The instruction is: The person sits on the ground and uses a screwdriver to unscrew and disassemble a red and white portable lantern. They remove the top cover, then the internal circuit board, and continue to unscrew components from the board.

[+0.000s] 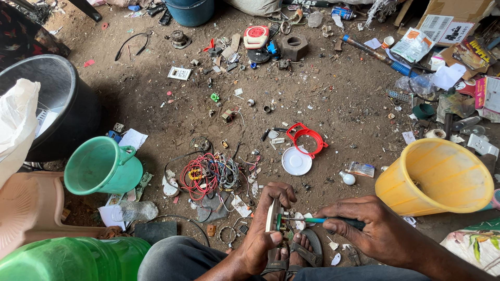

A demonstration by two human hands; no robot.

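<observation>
My left hand grips a small round circuit board on edge, low in the head view, just above my sandalled feet. My right hand holds a screwdriver with a green shaft, its tip touching the small parts on the board. A tangle of red and grey wires lies on the dirt just left of my hands. A white round disc and a red ring-shaped casing rest on the ground ahead of them.
A yellow bucket lies tipped at the right, a green mug at the left beside a black tub. A green container sits bottom left. A small bulb and scattered scrap, papers and tools cover the dirt floor.
</observation>
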